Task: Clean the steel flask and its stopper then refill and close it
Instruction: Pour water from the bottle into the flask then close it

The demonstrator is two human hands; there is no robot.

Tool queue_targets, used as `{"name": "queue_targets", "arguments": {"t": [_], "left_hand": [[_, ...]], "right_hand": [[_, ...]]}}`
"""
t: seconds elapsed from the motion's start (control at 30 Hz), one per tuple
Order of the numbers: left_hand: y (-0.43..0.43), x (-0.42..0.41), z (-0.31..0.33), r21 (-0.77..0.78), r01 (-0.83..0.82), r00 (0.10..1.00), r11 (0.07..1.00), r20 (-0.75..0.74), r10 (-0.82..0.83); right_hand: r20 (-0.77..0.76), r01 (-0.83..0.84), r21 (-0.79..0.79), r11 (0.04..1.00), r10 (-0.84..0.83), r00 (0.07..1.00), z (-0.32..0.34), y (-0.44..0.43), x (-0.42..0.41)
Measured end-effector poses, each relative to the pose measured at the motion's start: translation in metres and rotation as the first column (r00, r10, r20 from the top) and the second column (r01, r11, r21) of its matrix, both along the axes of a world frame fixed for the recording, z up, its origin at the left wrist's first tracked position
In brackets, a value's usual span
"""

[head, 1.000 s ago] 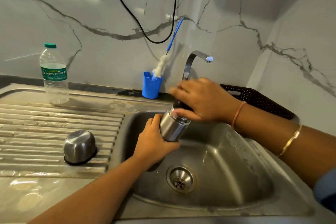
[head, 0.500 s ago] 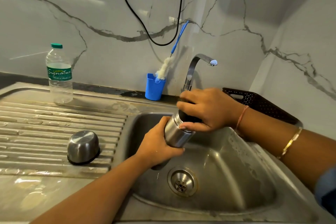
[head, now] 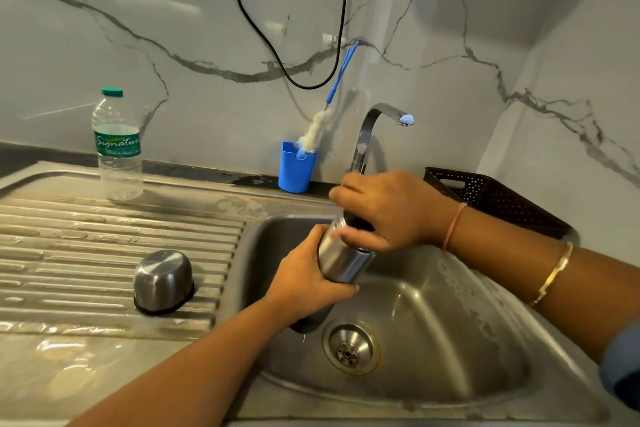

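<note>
I see the steel flask (head: 346,262) over the sink (head: 450,322) basin, tilted, neck up toward the tap (head: 367,135), base low near the drain (head: 349,348). The left hand (head: 308,284) wraps its body. The right hand (head: 388,211) curls its fingers over the black stopper (head: 360,225). A blue cup (head: 296,168) holds 1 bottle brush (head: 313,132).

The plastic water bottle (head: 117,146) at the back left of the counter has a green label that says "Signature". The small words under it are too tiny to read.
</note>
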State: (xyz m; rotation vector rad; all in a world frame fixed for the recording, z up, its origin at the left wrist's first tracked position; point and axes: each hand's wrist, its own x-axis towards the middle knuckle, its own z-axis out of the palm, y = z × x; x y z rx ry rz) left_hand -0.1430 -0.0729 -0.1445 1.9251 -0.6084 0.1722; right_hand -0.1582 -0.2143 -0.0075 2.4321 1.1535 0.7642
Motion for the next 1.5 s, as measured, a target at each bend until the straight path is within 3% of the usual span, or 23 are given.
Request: {"name": "queue_targets", "arguments": {"t": [0.07, 0.13, 0.3, 0.37, 0.47, 0.57, 0.67, 0.77, 1.0, 1.27, 1.43, 1.5], "left_hand": [[-0.002, 0.000, -0.001, 0.007, 0.007, 1.000, 1.000, 0.000, -0.007], [-0.004, -0.001, -0.004, 0.014, -0.014, 1.000, 1.000, 0.003, 0.014], [-0.006, -0.001, -0.005, 0.030, -0.104, 0.994, 0.994, 0.039, 0.103], [-0.005, 0.000, -0.006, 0.041, -0.117, 0.993, 0.992, 0.038, 0.115], [-0.003, 0.001, -0.006, 0.054, -0.068, 0.998, 0.996, 0.017, 0.067], [-0.002, 0.004, -0.006, -0.008, 0.009, 0.999, 1.000, -0.038, -0.009], [-0.003, 0.006, -0.007, -0.034, 0.077, 0.995, 0.996, -0.057, -0.079], [-0.004, 0.007, -0.009, -0.031, 0.090, 0.994, 0.995, -0.055, -0.092], [-0.005, 0.005, -0.008, -0.011, -0.012, 1.000, 1.000, -0.027, 0.012], [-0.006, -0.001, -0.008, 0.028, -0.119, 0.993, 0.992, -0.005, 0.119], [-0.007, -0.004, -0.006, 0.046, -0.139, 0.990, 0.989, -0.014, 0.140], [-0.006, -0.003, -0.006, 0.027, -0.158, 0.986, 0.987, -0.046, 0.159]], "right_hand": [[-0.012, -0.089, -0.138, 0.986, 0.089, 0.996, -0.001, -0.004, 0.004], [-0.009, -0.074, -0.134, 0.988, 0.073, 0.997, -0.005, -0.001, 0.004], [0.023, 0.143, 0.033, 0.989, -0.144, 0.989, -0.013, 0.007, 0.005], [-0.062, 0.278, 0.043, 0.960, -0.275, 0.960, -0.014, 0.011, 0.004], [-0.088, 0.350, 0.072, 0.934, -0.343, 0.935, -0.016, 0.016, 0.002], [0.027, 0.100, 0.049, 0.994, -0.101, 0.994, -0.009, 0.007, 0.001], [-0.011, -0.196, -0.199, 0.960, 0.198, 0.980, 0.001, -0.005, 0.004], [-0.051, -0.238, -0.246, 0.940, 0.232, 0.971, 0.000, -0.004, 0.005], [-0.022, -0.070, -0.110, 0.991, 0.068, 0.997, -0.011, 0.004, 0.010], [-0.068, 0.146, 0.038, 0.989, -0.143, 0.987, -0.023, 0.007, 0.007], [-0.163, 0.316, 0.214, 0.925, -0.285, 0.945, -0.031, 0.003, 0.004], [-0.329, 0.412, 0.354, 0.840, -0.300, 0.895, -0.032, 0.003, 0.006]]}}
